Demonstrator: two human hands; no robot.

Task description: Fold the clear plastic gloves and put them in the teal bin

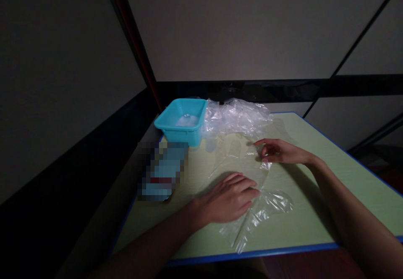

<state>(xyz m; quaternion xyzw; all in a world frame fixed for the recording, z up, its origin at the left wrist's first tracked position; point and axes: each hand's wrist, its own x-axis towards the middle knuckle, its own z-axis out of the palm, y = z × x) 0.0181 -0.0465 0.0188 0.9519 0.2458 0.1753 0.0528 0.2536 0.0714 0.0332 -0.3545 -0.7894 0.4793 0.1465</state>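
Observation:
A thin, clear plastic film (272, 205), perhaps a bag, lies crinkled on the table; its exact kind is hard to make out. My left hand (231, 197) rests palm down on it with the fingers laid out flat. Over the film's far right part hovers my right hand (278, 151), its index finger stretched out and the other fingers bent. A gap shows between that index finger and the thumb, and I see nothing held there. Whether the right thumb touches the film edge below it, I cannot tell.
A turquoise plastic basin (181, 135) with something whitish inside stands at the back left. Beside it lies a heap of clear crumpled plastic (241, 113). A blurred-out phone-like object (165, 172) is at the left. The pale green table (317, 224) has a blue edge; walls stand behind and left.

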